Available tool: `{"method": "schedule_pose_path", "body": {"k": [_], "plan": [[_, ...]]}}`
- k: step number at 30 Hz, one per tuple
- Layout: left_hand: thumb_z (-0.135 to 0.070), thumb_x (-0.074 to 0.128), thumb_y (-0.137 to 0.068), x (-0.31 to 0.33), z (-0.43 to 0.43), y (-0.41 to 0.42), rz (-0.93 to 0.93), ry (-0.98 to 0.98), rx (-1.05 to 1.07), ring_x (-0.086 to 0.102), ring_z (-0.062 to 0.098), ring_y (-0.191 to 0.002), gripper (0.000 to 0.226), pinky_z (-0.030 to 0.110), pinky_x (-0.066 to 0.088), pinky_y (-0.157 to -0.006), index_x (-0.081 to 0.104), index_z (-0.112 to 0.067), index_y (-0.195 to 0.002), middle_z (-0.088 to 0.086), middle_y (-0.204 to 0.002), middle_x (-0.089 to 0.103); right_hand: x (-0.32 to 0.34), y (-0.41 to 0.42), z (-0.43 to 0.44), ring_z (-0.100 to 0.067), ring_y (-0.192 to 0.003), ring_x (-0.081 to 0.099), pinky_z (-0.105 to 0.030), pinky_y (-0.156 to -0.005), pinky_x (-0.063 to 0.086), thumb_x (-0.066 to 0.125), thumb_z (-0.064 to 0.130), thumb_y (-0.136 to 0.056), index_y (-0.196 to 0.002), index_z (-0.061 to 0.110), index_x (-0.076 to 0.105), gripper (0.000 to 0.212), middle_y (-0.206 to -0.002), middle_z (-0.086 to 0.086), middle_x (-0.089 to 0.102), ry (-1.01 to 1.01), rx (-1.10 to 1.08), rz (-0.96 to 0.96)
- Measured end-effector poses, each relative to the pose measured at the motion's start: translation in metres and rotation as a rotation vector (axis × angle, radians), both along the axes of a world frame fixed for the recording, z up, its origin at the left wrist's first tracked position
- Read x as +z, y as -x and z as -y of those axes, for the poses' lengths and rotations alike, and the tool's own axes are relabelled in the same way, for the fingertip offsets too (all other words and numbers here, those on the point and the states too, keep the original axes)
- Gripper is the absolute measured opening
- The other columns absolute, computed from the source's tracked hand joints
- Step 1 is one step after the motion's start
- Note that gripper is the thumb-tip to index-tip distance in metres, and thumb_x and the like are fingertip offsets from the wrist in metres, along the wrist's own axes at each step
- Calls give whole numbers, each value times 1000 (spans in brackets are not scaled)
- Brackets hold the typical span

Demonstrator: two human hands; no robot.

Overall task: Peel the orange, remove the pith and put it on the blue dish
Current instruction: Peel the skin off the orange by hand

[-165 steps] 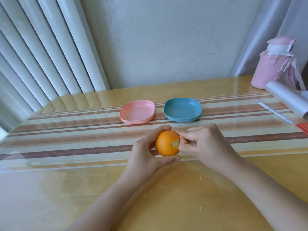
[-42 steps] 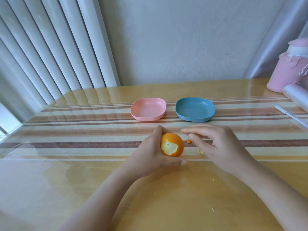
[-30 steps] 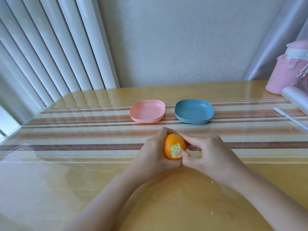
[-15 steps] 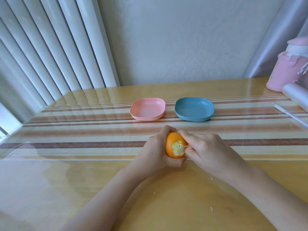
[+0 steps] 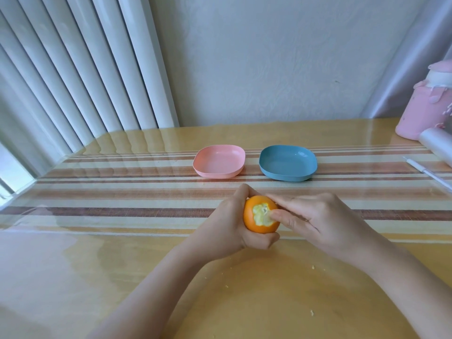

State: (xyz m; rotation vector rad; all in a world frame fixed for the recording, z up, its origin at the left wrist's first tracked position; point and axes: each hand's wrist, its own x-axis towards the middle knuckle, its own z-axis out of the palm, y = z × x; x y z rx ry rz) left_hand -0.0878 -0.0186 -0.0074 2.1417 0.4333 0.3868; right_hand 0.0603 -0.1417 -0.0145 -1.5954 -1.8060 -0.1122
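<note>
Close in front of the blue dish (image 5: 287, 162), on the near side of it, two bare hands hold the orange (image 5: 255, 226) up just above the table (image 5: 97, 253). The left hand (image 5: 227, 226) is wrapped round the orange, with the fingers curled over the far side and the thumb tucked under it. A small patch of peel is gone from the side that faces us, and pale, bumpy pith shows there. The rest of the orange has its skin on.

The right hand (image 5: 322, 221) pinches the orange from the other side. Its thumb tip pushes on the edge of the bare patch, and its first finger lies across the top of the fruit.

The blue dish has nothing in it. Just to the left of the blue dish sits a pink dish (image 5: 219, 161), and both stand on a striped cloth (image 5: 122, 192). Far to the right of the blue dish are a pink bottle (image 5: 423, 111), a see-through roll (image 5: 437, 145) and a white pen (image 5: 430, 173). Tiny yellow crumbs (image 5: 312, 267) lie on the table, nearer to us than the hands.
</note>
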Motion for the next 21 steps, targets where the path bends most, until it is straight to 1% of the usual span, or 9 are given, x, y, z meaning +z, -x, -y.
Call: {"method": "schedule_pose_path", "body": {"k": [2,3,6,7,9,11,15,17,21], "plan": [[-16,83,-70,2,0,0,-13,15,-1,54,1,-70,47,21,50,-63,47,-15,-100,-2,-87,59,-1,1,-3,-15,-75,70,-34,-60,56,40,39,-100,-122,7,65,47,-88,-4,74,-103,-22,140],[-17,83,-70,2,0,0,-20,21,-3,54,2,-69,47,22,51,-63,47,-14,-100,-1,-88,59,-2,1,-3,-16,-71,69,-33,-57,56,41,34,-100,-117,3,67,44,-84,-5,73,-137,-39,196],[-19,82,-71,2,1,0,-37,31,-11,54,0,-70,45,19,51,-63,46,-18,-98,-3,-87,58,-4,3,-3,-20,-64,68,-36,-53,56,42,27,-98,-110,1,70,40,-77,-8,72,-188,-80,288],[-19,82,-71,2,1,0,-41,34,-12,55,0,-70,45,17,50,-62,46,-19,-96,-5,-87,58,-4,3,-3,-21,-62,68,-37,-52,56,42,26,-98,-107,0,71,40,-75,-8,71,-195,-91,304],[-18,82,-71,1,3,0,-44,34,-10,54,-2,-69,44,14,48,-60,46,-21,-94,-7,-85,57,-6,0,-3,-23,-55,64,-38,-47,53,41,25,-99,-92,-1,73,42,-67,-8,68,-200,-99,302],[-18,82,-70,1,4,0,-41,21,2,54,-1,-67,43,15,48,-58,45,-20,-93,-8,-83,57,-8,-2,-3,-22,-47,57,-38,-42,48,41,25,-99,-80,0,71,43,-58,-6,62,-205,-99,305],[-22,83,-69,-1,3,0,-45,-13,22,54,4,-68,46,24,51,-62,45,-18,-94,-5,-84,59,-9,0,-4,-18,-43,52,-34,-40,45,43,21,-95,-72,2,67,39,-53,-2,55,-222,-124,352],[-22,83,-68,-2,3,0,-42,-12,20,55,6,-69,47,27,52,-64,45,-18,-95,-5,-85,60,-7,2,-4,-15,-41,49,-29,-41,43,44,19,-93,-69,3,66,37,-51,0,52,-248,-137,380],[-20,84,-69,-2,2,1,-32,27,6,54,3,-69,47,21,50,-63,46,-18,-96,-8,-84,58,-2,1,-3,-11,-39,40,-23,-39,34,47,18,-90,-65,6,62,32,-49,4,46,-260,-140,412]]}}
